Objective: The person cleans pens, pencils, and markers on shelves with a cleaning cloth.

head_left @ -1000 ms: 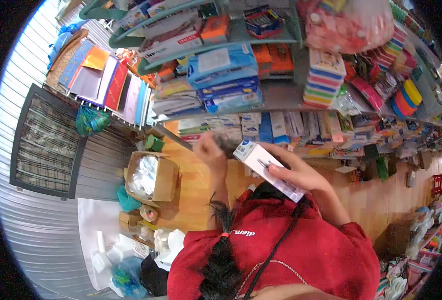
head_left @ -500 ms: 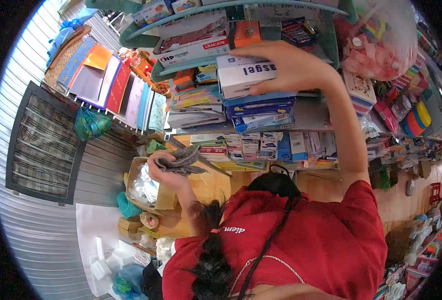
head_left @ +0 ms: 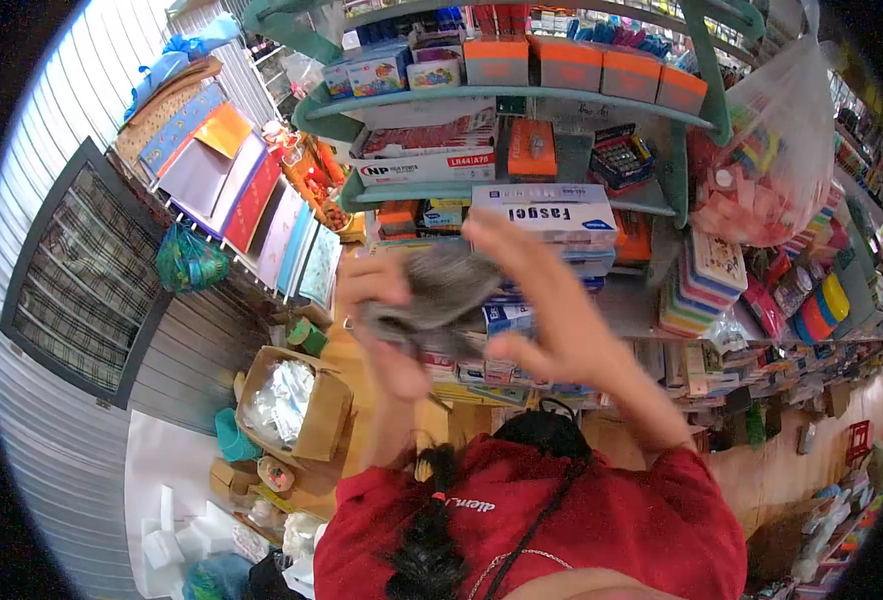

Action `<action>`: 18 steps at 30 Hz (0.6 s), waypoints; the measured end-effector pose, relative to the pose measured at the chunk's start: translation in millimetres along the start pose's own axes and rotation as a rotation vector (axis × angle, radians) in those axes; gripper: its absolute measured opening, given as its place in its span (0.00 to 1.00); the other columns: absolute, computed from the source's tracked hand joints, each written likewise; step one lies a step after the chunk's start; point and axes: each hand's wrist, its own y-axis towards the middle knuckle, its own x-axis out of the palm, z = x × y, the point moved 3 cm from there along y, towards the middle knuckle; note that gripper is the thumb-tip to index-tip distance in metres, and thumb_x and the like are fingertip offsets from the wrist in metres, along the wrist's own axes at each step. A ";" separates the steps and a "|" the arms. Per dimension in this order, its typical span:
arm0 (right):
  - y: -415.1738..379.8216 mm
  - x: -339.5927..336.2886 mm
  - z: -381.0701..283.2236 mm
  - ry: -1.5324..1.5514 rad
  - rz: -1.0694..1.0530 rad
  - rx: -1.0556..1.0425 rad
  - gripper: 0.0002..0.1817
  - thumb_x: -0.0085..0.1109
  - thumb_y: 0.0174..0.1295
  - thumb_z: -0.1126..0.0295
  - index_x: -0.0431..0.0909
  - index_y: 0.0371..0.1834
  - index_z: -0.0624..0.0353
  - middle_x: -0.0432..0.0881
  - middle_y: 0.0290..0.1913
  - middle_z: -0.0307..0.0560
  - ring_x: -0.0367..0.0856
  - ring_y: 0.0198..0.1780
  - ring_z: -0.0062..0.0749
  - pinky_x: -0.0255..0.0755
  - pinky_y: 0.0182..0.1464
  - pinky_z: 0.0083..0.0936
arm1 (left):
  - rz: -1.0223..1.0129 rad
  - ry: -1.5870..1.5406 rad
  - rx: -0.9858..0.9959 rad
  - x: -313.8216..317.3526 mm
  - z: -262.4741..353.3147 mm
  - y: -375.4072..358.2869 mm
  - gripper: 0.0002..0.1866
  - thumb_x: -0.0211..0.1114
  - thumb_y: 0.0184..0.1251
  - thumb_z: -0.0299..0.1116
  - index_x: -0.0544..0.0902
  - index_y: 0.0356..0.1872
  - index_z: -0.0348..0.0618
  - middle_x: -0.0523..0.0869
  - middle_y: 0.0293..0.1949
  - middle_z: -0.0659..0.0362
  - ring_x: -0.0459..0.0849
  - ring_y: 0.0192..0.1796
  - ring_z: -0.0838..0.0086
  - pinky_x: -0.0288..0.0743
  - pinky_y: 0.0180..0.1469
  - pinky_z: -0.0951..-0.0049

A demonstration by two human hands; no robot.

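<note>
A crumpled grey cloth (head_left: 450,285), blurred by motion, is gripped in my left hand (head_left: 384,300) in front of the shelves. Just right of it, my right hand (head_left: 557,315) has its thumb and fingers spread, with the fingertips close to the cloth's edge. Behind my right fingertips, a white and blue box marked "Fasgel" (head_left: 562,217) lies on top of a stack of boxes. Part of that stack is hidden by my hands and the cloth.
Green shelving (head_left: 522,92) above holds orange boxes (head_left: 572,66) and a battery carton (head_left: 427,165). A filled plastic bag (head_left: 762,170) hangs at right. At lower left, an open cardboard box (head_left: 327,410) stands on the floor, with a rack of paper bags (head_left: 232,180) above.
My right hand has let go of the Fasgel box and come down toward the cloth. My left hand has raised the cloth to the right. The view has shifted, showing more upper shelf.
</note>
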 end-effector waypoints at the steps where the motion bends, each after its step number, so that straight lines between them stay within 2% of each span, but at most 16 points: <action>1: -10.0 7.0 -0.4 0.098 0.101 0.028 0.31 0.60 0.49 0.65 0.62 0.57 0.59 0.65 0.57 0.55 0.61 0.60 0.49 0.55 0.60 0.39 | -0.071 -0.096 -0.005 18.7 -4.7 -2.1 0.27 0.38 0.64 0.56 0.72 0.28 0.39 0.67 0.38 0.51 0.69 0.47 0.61 0.62 0.53 0.62; 4: -49.4 32.5 20.9 0.345 0.506 0.118 0.26 0.54 0.54 0.73 0.61 0.57 0.63 0.66 0.55 0.54 0.63 0.59 0.41 0.58 0.58 0.33 | -0.733 0.136 0.062 55.7 0.8 10.8 0.25 0.40 0.64 0.53 0.78 0.40 0.44 0.71 0.46 0.51 0.66 0.55 0.56 0.52 0.60 0.55; 5: -64.9 34.5 39.3 0.516 0.577 0.333 0.25 0.51 0.55 0.77 0.59 0.57 0.62 0.65 0.56 0.51 0.63 0.58 0.36 0.58 0.58 0.31 | -0.878 0.132 0.043 61.0 -3.2 17.3 0.23 0.43 0.64 0.51 0.78 0.42 0.45 0.72 0.47 0.52 0.66 0.56 0.56 0.49 0.61 0.53; 7: -77.0 9.0 54.7 0.500 0.692 0.467 0.24 0.46 0.57 0.80 0.57 0.59 0.62 0.64 0.57 0.47 0.62 0.57 0.30 0.57 0.58 0.27 | -1.010 0.304 0.140 66.4 -2.3 37.3 0.17 0.49 0.62 0.44 0.78 0.42 0.44 0.74 0.49 0.53 0.68 0.55 0.58 0.49 0.61 0.52; 8: -75.0 -6.8 53.9 0.316 0.739 0.376 0.24 0.44 0.58 0.81 0.56 0.60 0.62 0.63 0.58 0.46 0.62 0.57 0.29 0.56 0.58 0.26 | -0.991 0.482 0.258 64.3 0.1 52.9 0.13 0.53 0.61 0.39 0.78 0.41 0.42 0.75 0.49 0.54 0.71 0.53 0.59 0.53 0.60 0.53; 10: -85.5 -13.6 57.4 0.461 0.959 0.378 0.24 0.45 0.58 0.81 0.58 0.60 0.62 0.65 0.56 0.45 0.64 0.56 0.30 0.56 0.58 0.26 | -0.576 0.562 0.210 47.1 -12.4 101.0 0.11 0.60 0.55 0.35 0.78 0.37 0.40 0.78 0.43 0.54 0.74 0.50 0.60 0.63 0.55 0.59; 11: -93.4 -15.0 58.9 0.535 1.068 0.382 0.23 0.45 0.58 0.81 0.58 0.60 0.62 0.66 0.56 0.45 0.65 0.55 0.30 0.57 0.58 0.25 | -0.374 0.784 0.245 37.6 -21.3 125.2 0.16 0.60 0.55 0.41 0.77 0.39 0.41 0.78 0.43 0.52 0.76 0.48 0.58 0.66 0.52 0.61; 12: -101.0 -16.5 62.5 0.500 1.082 0.382 0.24 0.46 0.58 0.81 0.58 0.60 0.62 0.67 0.55 0.45 0.65 0.55 0.30 0.57 0.58 0.25 | -0.166 1.000 0.275 28.0 -29.5 146.3 0.21 0.60 0.54 0.48 0.76 0.41 0.41 0.78 0.42 0.51 0.77 0.47 0.56 0.69 0.49 0.63; 14: -114.5 -18.5 71.5 0.430 1.109 0.378 0.25 0.47 0.58 0.81 0.58 0.60 0.62 0.67 0.55 0.45 0.65 0.54 0.30 0.57 0.57 0.25 | -0.083 1.395 0.163 11.8 -57.1 168.8 0.31 0.64 0.49 0.52 0.72 0.47 0.38 0.77 0.41 0.48 0.77 0.46 0.53 0.70 0.46 0.59; 17: -113.1 -26.1 59.3 0.357 1.031 0.372 0.26 0.49 0.58 0.80 0.57 0.61 0.62 0.66 0.56 0.46 0.64 0.56 0.30 0.57 0.57 0.26 | -0.102 1.508 -0.024 9.1 -72.0 178.8 0.38 0.66 0.44 0.55 0.68 0.50 0.35 0.75 0.43 0.44 0.76 0.46 0.53 0.71 0.45 0.59; 18: -113.8 -27.6 58.4 0.386 1.043 0.386 0.26 0.49 0.58 0.80 0.56 0.61 0.62 0.65 0.57 0.46 0.64 0.56 0.30 0.58 0.57 0.26 | -0.100 1.503 -0.012 8.4 -74.0 180.3 0.38 0.67 0.43 0.54 0.68 0.48 0.33 0.75 0.43 0.44 0.77 0.44 0.52 0.72 0.44 0.58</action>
